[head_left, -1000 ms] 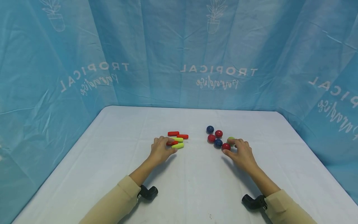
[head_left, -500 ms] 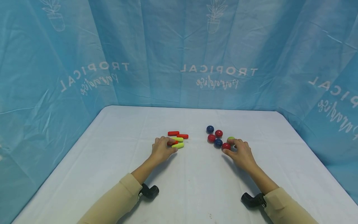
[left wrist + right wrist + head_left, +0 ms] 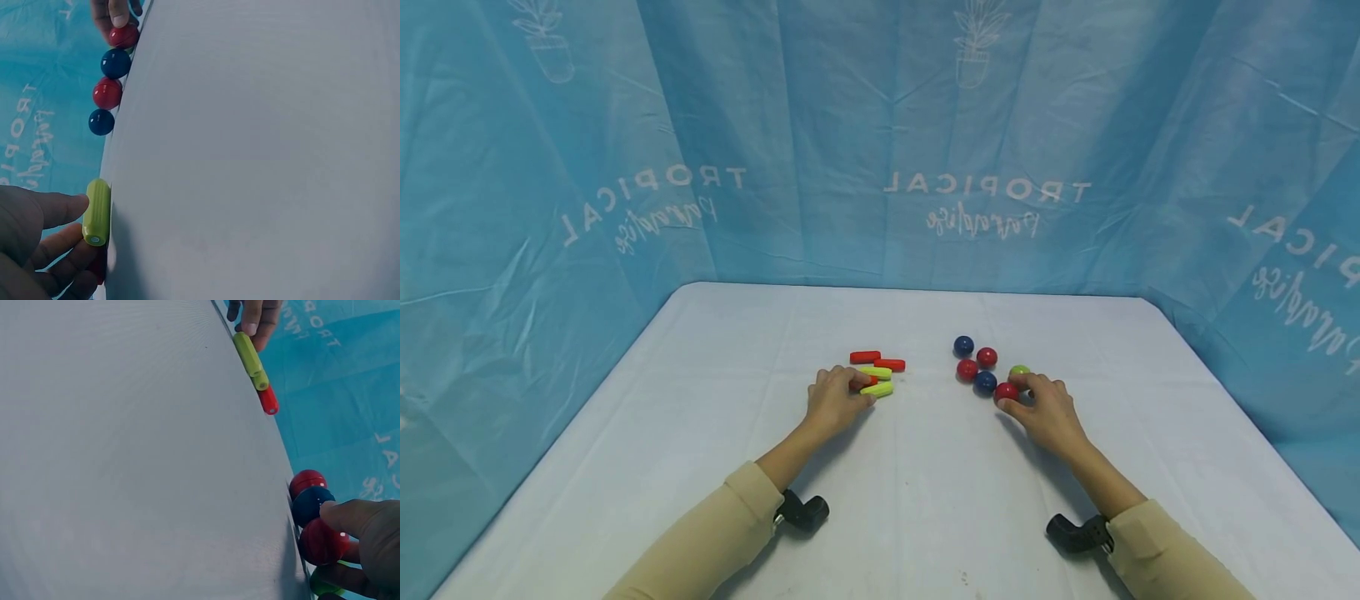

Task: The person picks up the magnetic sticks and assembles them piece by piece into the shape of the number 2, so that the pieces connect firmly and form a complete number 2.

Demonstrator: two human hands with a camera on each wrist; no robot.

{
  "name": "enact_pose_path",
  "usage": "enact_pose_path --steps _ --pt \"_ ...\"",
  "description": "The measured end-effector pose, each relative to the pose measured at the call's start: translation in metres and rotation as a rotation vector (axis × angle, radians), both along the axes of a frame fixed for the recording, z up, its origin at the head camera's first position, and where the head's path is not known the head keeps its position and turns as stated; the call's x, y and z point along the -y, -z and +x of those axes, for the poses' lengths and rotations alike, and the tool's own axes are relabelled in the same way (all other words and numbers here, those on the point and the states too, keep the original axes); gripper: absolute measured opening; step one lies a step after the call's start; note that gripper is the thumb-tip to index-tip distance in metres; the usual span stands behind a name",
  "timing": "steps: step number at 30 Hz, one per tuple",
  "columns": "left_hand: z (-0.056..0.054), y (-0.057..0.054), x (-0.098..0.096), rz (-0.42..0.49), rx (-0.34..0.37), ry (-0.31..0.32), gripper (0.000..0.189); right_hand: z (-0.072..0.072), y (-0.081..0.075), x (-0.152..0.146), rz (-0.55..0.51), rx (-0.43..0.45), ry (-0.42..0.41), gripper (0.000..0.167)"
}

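My left hand (image 3: pixel 837 402) holds a short yellow-green ribbed stick (image 3: pixel 97 212) by its left end, thumb on the near side and curled fingers beyond. A red stick (image 3: pixel 98 265) lies just behind, partly covered by those fingers. Another yellow-green stick (image 3: pixel 877 373) and two red sticks (image 3: pixel 865 357) lie farther back. On the right, my right hand (image 3: pixel 1051 415) pinches a red ball (image 3: pixel 323 542) between thumb and index finger, at table level. A green ball (image 3: pixel 1019 370) sits behind that hand, half hidden. Blue ball (image 3: pixel 985 383) touches or nearly touches the held red one.
Two more red balls (image 3: pixel 967 371) and a second blue ball (image 3: pixel 963 346) form the rest of the cluster. A white cloth covers the table (image 3: pixel 737 350). Blue printed curtain (image 3: pixel 850 125) hangs around its far and side edges. Black wrist cameras (image 3: pixel 1078 533) sit under both sleeves.
The left wrist and sleeve have shifted slightly right, and the left fingers now cover more of the red stick. The right hand stays almost still. The sticks and balls have kept their places.
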State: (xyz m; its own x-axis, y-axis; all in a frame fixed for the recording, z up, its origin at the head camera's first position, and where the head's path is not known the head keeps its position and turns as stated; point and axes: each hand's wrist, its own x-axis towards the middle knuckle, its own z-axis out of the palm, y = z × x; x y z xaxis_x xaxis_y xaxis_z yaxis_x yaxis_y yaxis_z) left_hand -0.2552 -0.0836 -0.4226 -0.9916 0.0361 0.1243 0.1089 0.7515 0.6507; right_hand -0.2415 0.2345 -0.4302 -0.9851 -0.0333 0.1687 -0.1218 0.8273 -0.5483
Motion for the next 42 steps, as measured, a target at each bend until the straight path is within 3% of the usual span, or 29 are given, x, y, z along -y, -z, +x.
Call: enact_pose_path --steps 7,27,42 --pt "-0.0017 0.0016 -0.0015 -0.025 -0.023 -0.002 0.025 0.0005 0.0009 -0.0003 -0.003 0.005 -0.002 0.048" --pt "-0.0041 0.0025 -0.0047 -0.097 0.012 -0.016 0.022 -0.0003 0.0031 -0.0006 -0.023 0.048 0.015 0.048" --pt "0.0019 -0.0009 -0.0013 -0.072 0.025 0.009 0.021 0.0034 0.0025 -0.0018 -0.039 0.072 0.019 0.046"
